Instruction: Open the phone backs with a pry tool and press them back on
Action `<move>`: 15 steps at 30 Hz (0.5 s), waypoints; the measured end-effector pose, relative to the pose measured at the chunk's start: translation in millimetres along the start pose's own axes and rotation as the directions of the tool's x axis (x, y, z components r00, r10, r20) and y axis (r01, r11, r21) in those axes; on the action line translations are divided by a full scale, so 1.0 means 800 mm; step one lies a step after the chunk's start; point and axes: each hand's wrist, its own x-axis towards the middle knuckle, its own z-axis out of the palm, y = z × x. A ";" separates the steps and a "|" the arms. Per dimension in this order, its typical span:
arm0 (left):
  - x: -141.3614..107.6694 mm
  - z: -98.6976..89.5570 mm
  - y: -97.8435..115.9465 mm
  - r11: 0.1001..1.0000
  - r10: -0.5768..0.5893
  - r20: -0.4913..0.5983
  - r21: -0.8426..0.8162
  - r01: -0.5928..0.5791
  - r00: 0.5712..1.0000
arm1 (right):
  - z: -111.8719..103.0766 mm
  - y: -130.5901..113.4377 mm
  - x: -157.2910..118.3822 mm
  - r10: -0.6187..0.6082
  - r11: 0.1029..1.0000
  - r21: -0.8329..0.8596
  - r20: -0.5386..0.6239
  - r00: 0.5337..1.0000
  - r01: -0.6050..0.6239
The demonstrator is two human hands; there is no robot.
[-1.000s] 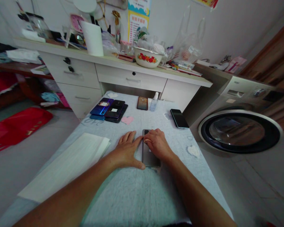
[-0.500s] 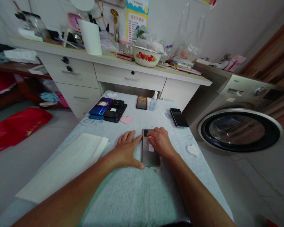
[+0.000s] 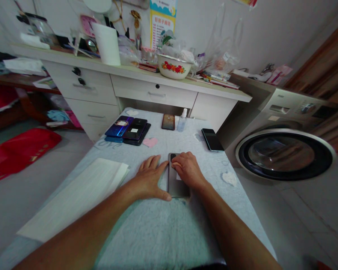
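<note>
Head view: grey phone [image 3: 179, 188] lies back-up on the tablecloth [image 3: 157, 232], between both hands. Risk, my read: it could skid or twist if the right hand [image 3: 190, 170] pushes sideways harder than the left hand [image 3: 150, 183] braces. Left is spread, grasping nothing: index tip at the phone's upper left edge, thumb by its lower left corner. Right fingers are curled over the upper back, beside the camera bump [image 3: 173, 156]; can't tell if they pinch anything.
</note>
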 end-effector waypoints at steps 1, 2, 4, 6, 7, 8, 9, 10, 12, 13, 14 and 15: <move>0.000 0.001 -0.001 1.000 0.003 -0.007 -0.006 -0.003 1.000 | 0.000 -0.001 0.000 -0.025 1.000 0.017 0.014 1.000 0.025; 0.001 0.002 -0.002 1.000 0.006 -0.014 -0.012 -0.006 1.000 | -0.001 -0.002 -0.001 -0.050 0.998 0.033 0.028 0.998 0.049; 0.002 0.004 -0.003 1.000 0.006 -0.020 -0.017 -0.006 1.000 | -0.002 -0.004 -0.001 -0.091 0.994 0.061 0.050 0.995 0.088; 0.002 0.005 -0.004 1.000 0.002 -0.017 -0.015 -0.002 1.000 | -0.005 -0.005 -0.002 -0.122 0.990 0.085 0.068 0.990 0.116; 0.001 0.004 -0.003 1.000 0.001 -0.014 -0.013 -0.001 1.000 | -0.006 -0.005 -0.002 -0.132 0.988 0.094 0.075 0.988 0.125; 0.001 0.004 -0.003 1.000 0.000 -0.009 -0.011 0.000 1.000 | -0.007 -0.005 -0.003 -0.139 0.986 0.101 0.080 0.987 0.131; 0.001 0.003 -0.002 1.000 -0.001 -0.004 -0.011 0.001 1.000 | -0.007 -0.005 -0.003 -0.142 0.986 0.105 0.083 0.986 0.133; 0.000 0.002 -0.001 1.000 -0.002 0.001 -0.010 0.002 1.000 | -0.008 -0.004 -0.004 -0.144 0.985 0.106 0.086 0.986 0.134; 0.000 0.001 0.000 1.000 -0.004 0.005 -0.007 0.004 1.000 | -0.008 -0.002 -0.004 -0.139 0.986 0.102 0.091 0.986 0.129; 0.000 0.001 0.000 1.000 -0.004 0.004 -0.004 0.004 1.000 | -0.008 -0.001 -0.004 -0.136 0.987 0.097 0.098 0.986 0.126; 0.000 0.001 0.001 1.000 0.000 0.003 -0.003 0.000 1.000 | -0.009 0.000 -0.004 -0.130 0.989 0.091 0.104 0.986 0.121; 0.000 0.000 0.001 1.000 0.005 0.000 -0.004 -0.005 1.000 | -0.009 0.002 -0.004 -0.122 0.990 0.083 0.110 0.986 0.113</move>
